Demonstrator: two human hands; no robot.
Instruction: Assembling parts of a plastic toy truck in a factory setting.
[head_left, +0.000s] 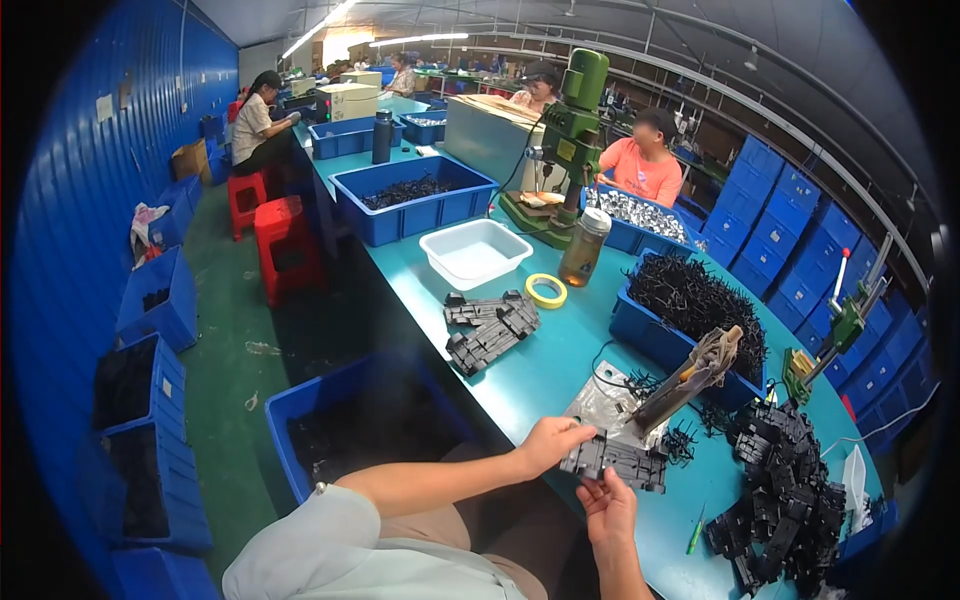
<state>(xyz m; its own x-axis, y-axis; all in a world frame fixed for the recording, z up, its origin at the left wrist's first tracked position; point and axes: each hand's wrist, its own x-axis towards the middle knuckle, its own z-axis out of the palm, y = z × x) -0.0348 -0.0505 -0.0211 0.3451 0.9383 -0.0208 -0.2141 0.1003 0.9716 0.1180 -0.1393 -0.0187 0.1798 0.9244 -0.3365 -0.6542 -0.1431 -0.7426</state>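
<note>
From where I stand, the head view shows a person seated at a long green table [562, 352], both bare hands busy with one black moulded plastic frame [632, 466] just above the table's near edge. The left hand [548, 446] has its grip clamped on the frame's left end, thumb on top; the right hand [606, 503] holds the near edge from below, its grip also closed on the plastic. Just beyond the frame lies a clear plastic bag [596, 397], and a dark, slanting post [665, 403] with a ragged brown wrapping at its top rises beside it. Farther back, a blue bin [643, 343] is heaped with thin black strips [690, 300]. To the right, more black frames [785, 490] lie in a jumbled pile, with a slim green tool [697, 532] near it. Over on the left part of the table, a few similar frames [492, 333] lie overlapped, near a roll of yellow tape [531, 291], a white tray [475, 258] and a bottle of amber liquid [582, 255]. Behind the bottle stands a green drill press [577, 130], and a co-worker in a coral shirt [645, 175] sits across the table.
</note>
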